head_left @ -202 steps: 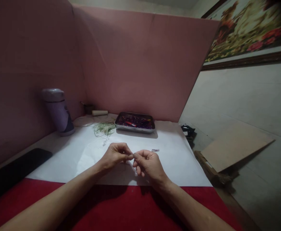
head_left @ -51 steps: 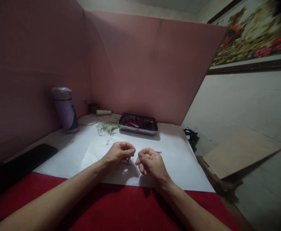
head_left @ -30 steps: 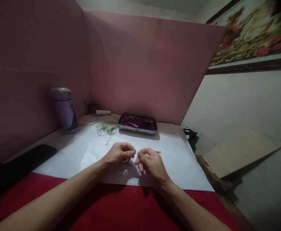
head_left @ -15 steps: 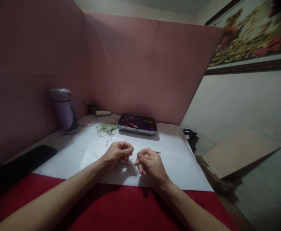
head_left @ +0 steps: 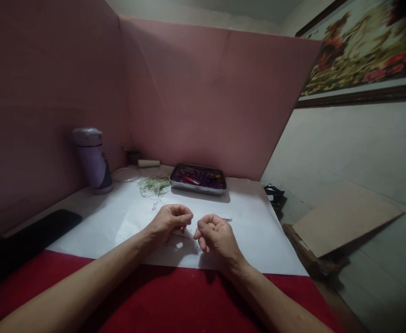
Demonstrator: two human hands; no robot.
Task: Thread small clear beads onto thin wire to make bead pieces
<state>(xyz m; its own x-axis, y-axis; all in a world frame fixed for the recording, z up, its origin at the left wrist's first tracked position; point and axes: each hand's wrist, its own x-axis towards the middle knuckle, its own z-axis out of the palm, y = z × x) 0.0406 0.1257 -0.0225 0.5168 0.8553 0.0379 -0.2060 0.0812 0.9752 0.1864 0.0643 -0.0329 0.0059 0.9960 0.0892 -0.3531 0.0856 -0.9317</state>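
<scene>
Both my hands rest on a white paper sheet (head_left: 126,217) that covers the table. My left hand (head_left: 170,223) is pinched shut, thumb against fingertips, on a thin strand with tiny pale beads (head_left: 190,229) that runs down toward my right hand. My right hand (head_left: 215,234) is curled shut just right of it, fingertips close to the strand; what it grips is too small to make out. A small metal piece (head_left: 227,219) lies on the paper behind the right hand.
A metal tray (head_left: 198,178) of dark purple and red beads stands at the back. Left of it lie a tangle of greenish thread (head_left: 154,186), a thread spool (head_left: 148,163), a clear lid (head_left: 126,174) and a lilac flask (head_left: 92,159). A black pad (head_left: 32,233) lies far left. Red cloth (head_left: 175,300) covers the near edge.
The hands have drawn slightly apart since several seconds ago, when their fingertips met. Over the last second they have barely moved.
</scene>
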